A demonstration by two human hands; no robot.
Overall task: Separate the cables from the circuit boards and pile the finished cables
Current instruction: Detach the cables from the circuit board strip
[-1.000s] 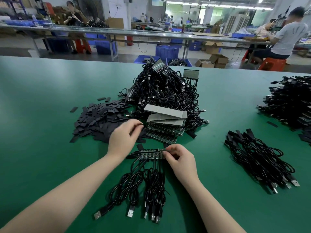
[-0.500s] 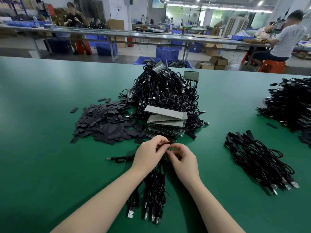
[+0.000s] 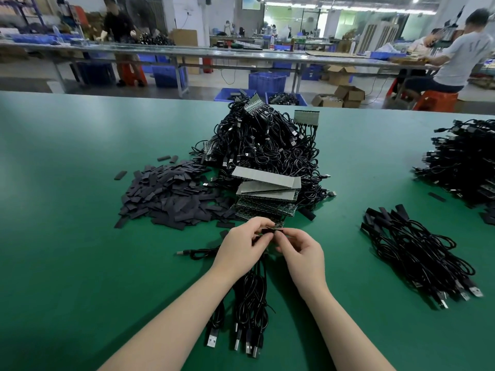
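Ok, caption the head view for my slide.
Both hands pinch a black sleeve above cables on the green table.

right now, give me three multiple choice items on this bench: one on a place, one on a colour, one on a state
1. Where does the pile of black sleeve pieces lie from the stacked circuit boards?
A left
B right
C on top

2. What colour is the table?
A grey
B green
C blue

3. What are the hands doing?
A resting flat
B hanging idle
C pinching a small black piece

Answers:
1 A, the pieces spread left of the boards.
2 B, bare green surface all round.
3 C, left hand and right hand meet on the black piece.
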